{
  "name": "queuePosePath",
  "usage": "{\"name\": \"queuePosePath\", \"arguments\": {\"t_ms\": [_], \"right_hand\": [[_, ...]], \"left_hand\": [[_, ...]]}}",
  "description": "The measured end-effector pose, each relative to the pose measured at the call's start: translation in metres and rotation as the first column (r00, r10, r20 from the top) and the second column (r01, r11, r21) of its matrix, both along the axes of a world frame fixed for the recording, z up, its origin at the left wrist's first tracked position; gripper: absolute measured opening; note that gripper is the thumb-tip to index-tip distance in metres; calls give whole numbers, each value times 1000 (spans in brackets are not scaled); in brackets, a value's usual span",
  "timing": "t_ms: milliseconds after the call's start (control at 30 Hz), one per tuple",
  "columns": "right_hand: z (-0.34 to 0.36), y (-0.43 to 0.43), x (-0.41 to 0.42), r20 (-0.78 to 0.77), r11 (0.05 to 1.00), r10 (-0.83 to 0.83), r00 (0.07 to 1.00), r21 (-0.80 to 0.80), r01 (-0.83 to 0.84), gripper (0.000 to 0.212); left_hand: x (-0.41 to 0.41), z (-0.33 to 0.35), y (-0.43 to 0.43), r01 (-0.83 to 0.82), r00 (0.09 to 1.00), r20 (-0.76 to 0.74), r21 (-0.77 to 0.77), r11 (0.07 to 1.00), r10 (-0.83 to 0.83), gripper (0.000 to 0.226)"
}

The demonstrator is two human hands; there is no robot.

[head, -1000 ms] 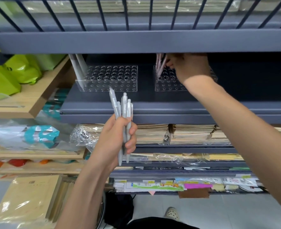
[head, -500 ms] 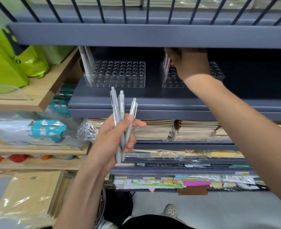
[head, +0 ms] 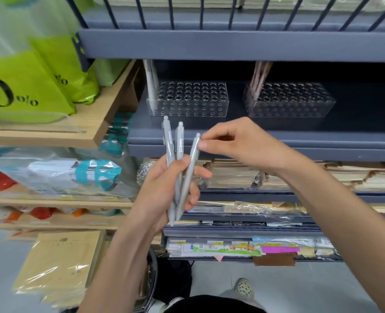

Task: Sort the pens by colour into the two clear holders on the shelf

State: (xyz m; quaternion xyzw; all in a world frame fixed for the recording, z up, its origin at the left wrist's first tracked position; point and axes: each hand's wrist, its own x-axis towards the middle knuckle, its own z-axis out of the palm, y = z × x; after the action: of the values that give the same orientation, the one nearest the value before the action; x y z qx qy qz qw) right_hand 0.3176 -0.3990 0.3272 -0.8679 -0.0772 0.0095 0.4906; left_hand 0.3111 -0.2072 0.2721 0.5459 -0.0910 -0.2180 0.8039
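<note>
From the head camera, the left hand (head: 164, 188) is gripping three grey pens (head: 179, 143) before the shelf (head: 277, 141), the right hand (head: 243, 145) is pinching the rightmost pen (head: 192, 154) by its top, and drawing it straight up toward the left holder (head: 187, 102), seemingly holding greys, is looking wisest.

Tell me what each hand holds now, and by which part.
The left hand grips three grey pens around their lower barrels. The right hand pinches the rightmost pen of these near its top end, between thumb and forefinger.
</note>
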Motion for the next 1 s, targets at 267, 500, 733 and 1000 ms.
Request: {"name": "queuePosePath", "arguments": {"t_ms": [267, 500, 733, 1000], "right_hand": [[-8, 35, -7, -111, 908, 47, 993, 418, 3, 21], [-5, 53, 2, -115, 838, 20, 993, 544, 46, 18], [1, 66, 14, -86, 837, -1, 996, 545, 48, 18], [30, 48, 85, 129, 647, -612, 780, 649, 401, 11]], "left_hand": [[0, -7, 41, 65, 997, 26, 49, 997, -67, 17], [5, -13, 63, 15, 1000, 28, 7, 1000, -15, 14], [13, -14, 71, -23, 999, -34, 6, 1000, 24, 19], [16, -18, 83, -87, 991, -112, -61, 994, 80, 14]]}}
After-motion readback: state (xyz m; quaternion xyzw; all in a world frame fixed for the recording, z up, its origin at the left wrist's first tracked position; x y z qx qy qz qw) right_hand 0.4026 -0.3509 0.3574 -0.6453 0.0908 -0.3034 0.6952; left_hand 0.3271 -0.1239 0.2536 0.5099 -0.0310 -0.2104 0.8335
